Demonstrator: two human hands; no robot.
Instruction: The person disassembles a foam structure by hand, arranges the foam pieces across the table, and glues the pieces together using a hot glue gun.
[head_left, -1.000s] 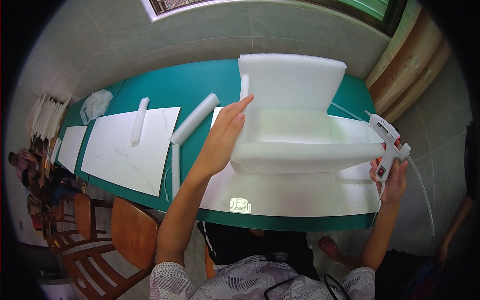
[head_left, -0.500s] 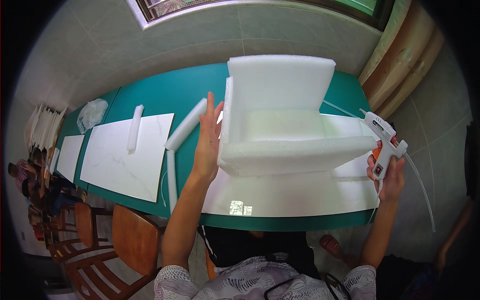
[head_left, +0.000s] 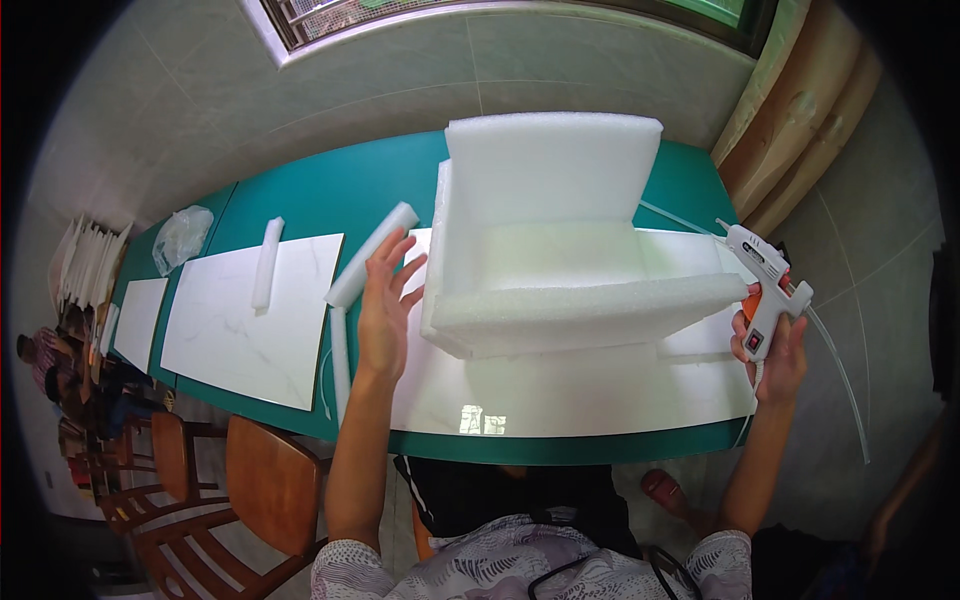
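A white foam box (head_left: pixel 560 318), with its right end and top unwalled, stands on a glossy white board (head_left: pixel 560 400) on the green table. My left hand (head_left: pixel 385 310) is beside the box's left wall, fingers spread and apart from it, holding nothing. In my right hand (head_left: pixel 775 355) is a white glue gun (head_left: pixel 765 280) with an orange trigger, its nozzle pointing up and left past the box's right end. A long translucent glue stick (head_left: pixel 842 385) sticks out from the back of the gun and hangs down.
Left of the box lie two foam strips (head_left: pixel 372 255) and a second white board (head_left: pixel 250 320) carrying another strip (head_left: pixel 268 265). A clear plastic bag (head_left: pixel 183 240) rests farther left. Wooden chairs (head_left: pixel 262 485) line the near left edge; other people sit far left.
My left hand has drawn back from the box's left wall, moving left, and its fingers have spread. The box appears slightly farther left in view. The right hand keeps its hold on the glue gun.
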